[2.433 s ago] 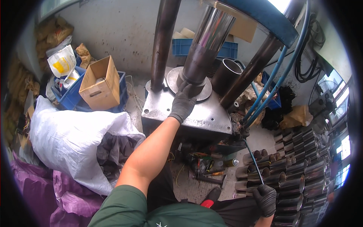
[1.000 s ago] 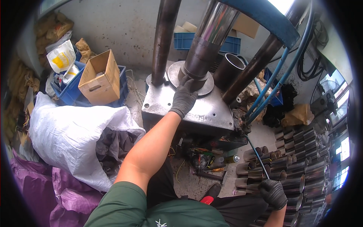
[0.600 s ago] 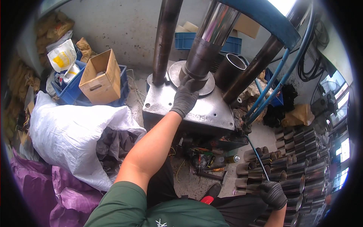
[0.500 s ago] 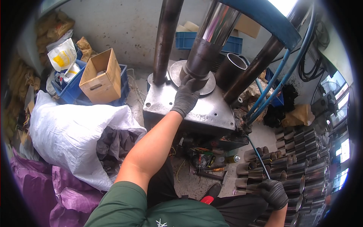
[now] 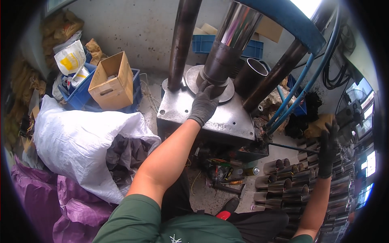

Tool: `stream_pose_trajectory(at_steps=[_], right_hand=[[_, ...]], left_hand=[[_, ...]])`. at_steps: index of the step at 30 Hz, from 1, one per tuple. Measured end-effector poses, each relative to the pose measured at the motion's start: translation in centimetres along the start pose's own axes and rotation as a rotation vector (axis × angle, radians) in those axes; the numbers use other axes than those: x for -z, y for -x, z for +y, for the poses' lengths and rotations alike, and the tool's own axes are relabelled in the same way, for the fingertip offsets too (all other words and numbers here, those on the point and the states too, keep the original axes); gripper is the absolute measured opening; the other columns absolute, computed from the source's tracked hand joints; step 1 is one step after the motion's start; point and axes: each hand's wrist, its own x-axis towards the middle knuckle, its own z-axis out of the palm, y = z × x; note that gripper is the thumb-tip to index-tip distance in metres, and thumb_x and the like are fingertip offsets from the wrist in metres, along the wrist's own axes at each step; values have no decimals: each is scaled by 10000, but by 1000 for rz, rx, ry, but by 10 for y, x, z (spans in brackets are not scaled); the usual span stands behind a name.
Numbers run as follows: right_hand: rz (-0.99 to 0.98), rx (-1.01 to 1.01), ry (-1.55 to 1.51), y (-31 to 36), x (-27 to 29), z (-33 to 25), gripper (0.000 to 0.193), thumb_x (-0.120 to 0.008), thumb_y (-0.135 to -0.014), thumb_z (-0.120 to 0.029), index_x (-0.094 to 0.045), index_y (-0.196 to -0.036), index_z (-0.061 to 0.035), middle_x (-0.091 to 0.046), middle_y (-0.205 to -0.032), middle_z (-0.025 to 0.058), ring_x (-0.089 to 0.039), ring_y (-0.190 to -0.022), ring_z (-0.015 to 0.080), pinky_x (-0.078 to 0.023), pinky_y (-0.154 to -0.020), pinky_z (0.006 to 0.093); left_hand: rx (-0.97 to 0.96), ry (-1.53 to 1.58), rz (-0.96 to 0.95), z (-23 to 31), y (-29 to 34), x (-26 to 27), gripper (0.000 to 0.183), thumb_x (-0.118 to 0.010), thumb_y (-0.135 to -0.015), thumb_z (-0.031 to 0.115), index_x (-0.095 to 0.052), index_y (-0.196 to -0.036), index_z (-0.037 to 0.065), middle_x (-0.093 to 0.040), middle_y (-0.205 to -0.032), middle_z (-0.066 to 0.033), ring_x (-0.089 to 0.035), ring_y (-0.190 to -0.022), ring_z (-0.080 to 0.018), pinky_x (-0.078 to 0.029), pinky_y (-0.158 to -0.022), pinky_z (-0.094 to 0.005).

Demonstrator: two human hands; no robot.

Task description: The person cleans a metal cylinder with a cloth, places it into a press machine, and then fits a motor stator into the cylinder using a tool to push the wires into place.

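My left hand point(image 5: 202, 106), in a dark glove, reaches to the press with fingers stretched against the lower front of a dark metal cylinder point(image 5: 219, 67). That cylinder stands on a round steel plate point(image 5: 227, 92) under the shiny ram point(image 5: 239, 26). My fingers partly cover the cylinder's foot. On the right, my gloved right hand point(image 5: 327, 152) is raised with its fingers spread upward. A thin lever rod point(image 5: 291, 148) runs from the press's side to its palm, and the fingers are not wrapped round it.
Rows of shiny metal tubes point(image 5: 287, 184) stand at the right. A dark tube point(image 5: 251, 76) sits behind the plate. Thick press columns point(image 5: 182, 44) and blue hoses point(image 5: 293, 91) frame the work. At the left are a white sack point(image 5: 77, 141), a cardboard box point(image 5: 111, 87) and purple sacks point(image 5: 81, 202).
My right hand has swung up and away with the lever, from a closed grip low at its end to spread fingers. My left hand stays at the cylinder's foot.
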Motion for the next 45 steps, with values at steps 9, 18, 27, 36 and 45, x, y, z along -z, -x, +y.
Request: stream_pose_trajectory(at_steps=[9, 18, 27, 36, 45], right_hand=[[-968, -106, 91, 175, 26, -44, 186, -718, -829, -164, -753, -951, -28, -718, -855, 183, -704, -797, 394, -572, -744, 464], [-796, -238, 117, 163, 27, -45, 209, -675, -855, -90, -743, -1025, 11, -729, -881, 182, -725, -802, 319, -580, -746, 412], [-957, -73, 173, 170, 33, -41, 228, -675, -840, -96, -751, -1037, -7, -735, -915, 211, -729, -872, 391, -591, -788, 437], [-886, -124, 202, 172, 30, -43, 204, -663, -867, -95, -749, -1032, -12, -737, -921, 202, -731, -863, 380, -585, -789, 442], [-813, -24, 255, 171, 33, -35, 217, -686, -880, -134, -751, -1049, -14, -738, -942, 203, -721, -895, 402, -583, -812, 455]], left_hand=[[31, -22, -18, -2, -2, -1, 614, -757, -851, 96, -562, -1432, 55, -393, -1638, -164, -461, -1464, -366, -423, -1199, -426], [-28, -41, 32, -5, -1, -3, 564, -730, -868, 94, -594, -1414, 54, -416, -1626, -166, -538, -1380, -401, -476, -1153, -437], [-13, -30, 24, -4, -1, -3, 569, -719, -864, 66, -590, -1418, 48, -412, -1630, -170, -539, -1383, -404, -473, -1156, -433], [18, 25, -16, -10, -2, -4, 605, -756, -825, 47, -586, -1405, 55, -399, -1624, -181, -491, -1440, -362, -437, -1191, -414], [-3, 25, -18, -15, -2, -6, 586, -758, -828, 44, -593, -1390, 31, -384, -1632, -179, -498, -1436, -353, -444, -1189, -400]])
